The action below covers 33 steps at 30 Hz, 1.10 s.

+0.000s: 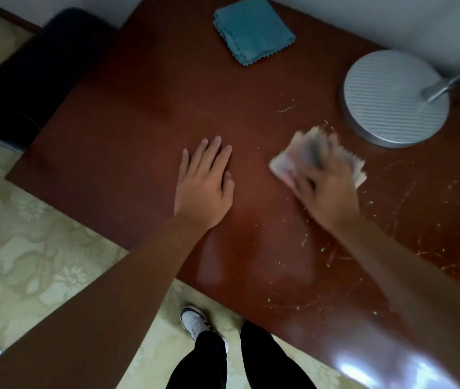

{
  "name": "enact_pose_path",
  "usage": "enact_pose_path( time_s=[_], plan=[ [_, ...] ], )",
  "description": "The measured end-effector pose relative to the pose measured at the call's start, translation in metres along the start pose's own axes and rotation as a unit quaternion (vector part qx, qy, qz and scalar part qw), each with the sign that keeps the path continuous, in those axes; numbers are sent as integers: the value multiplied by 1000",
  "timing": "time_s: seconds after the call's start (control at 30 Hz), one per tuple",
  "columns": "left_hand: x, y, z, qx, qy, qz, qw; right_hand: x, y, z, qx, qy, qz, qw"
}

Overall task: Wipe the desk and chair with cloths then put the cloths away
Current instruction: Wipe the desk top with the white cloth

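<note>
My left hand [205,183] lies flat on the reddish-brown desk [127,141], fingers straight, holding nothing. To its right my right hand [325,186] presses a folded pale pink cloth [285,164] onto the desk; hand and cloth are motion-blurred. Light crumbs and streaks [408,203] are scattered over the desk's right part. A folded blue cloth [252,30] lies at the desk's far edge, untouched. A dark chair [40,66] stands at the desk's left end, partly hidden by it.
A round grey lamp base [394,98] with a metal stem stands at the right rear of the desk, close to the pink cloth. A pale wall runs behind the desk. Patterned beige floor [26,248] and my legs and a white shoe [195,322] are below.
</note>
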<state>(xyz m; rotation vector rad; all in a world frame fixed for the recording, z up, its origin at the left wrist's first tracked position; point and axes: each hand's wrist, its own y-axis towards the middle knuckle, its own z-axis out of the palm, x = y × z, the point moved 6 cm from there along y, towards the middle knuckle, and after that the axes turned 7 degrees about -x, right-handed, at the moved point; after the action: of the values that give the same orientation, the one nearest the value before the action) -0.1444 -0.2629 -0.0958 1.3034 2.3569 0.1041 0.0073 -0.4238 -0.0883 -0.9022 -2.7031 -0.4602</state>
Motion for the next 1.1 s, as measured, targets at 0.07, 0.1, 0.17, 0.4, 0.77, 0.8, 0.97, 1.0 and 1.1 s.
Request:
enact_pose_path(
  time_s=[0.07,0.1,0.17,0.4,0.77,0.8,0.97,1.0,1.1],
  plan=[
    [-11,11,12,7,-1,-16,1000,-24,33,0,-5,-17,26,999],
    [-16,19,17,5,2,-19,1000,-24,39,3,-2,-12,28,1000],
    [-24,33,24,-1,9,-18,1000,-7,23,8,-3,12,19,1000],
    [-25,52,28,4,-4,-44,999,-7,-3,-2,65,93,-115,987],
    [-25,53,25,1,-20,-55,998,-1,2,-1,65,102,-144,982],
    [-25,53,24,-3,-23,-55,998,-5,12,0,69,101,-147,982],
    [-23,52,26,-8,-30,-47,998,-33,127,18,-1,48,-3,999],
    [-23,52,27,-6,-27,-47,999,-34,141,22,-13,42,32,999],
    [-22,52,26,-11,-33,-45,998,-11,126,23,-18,79,-16,997]
  ],
)
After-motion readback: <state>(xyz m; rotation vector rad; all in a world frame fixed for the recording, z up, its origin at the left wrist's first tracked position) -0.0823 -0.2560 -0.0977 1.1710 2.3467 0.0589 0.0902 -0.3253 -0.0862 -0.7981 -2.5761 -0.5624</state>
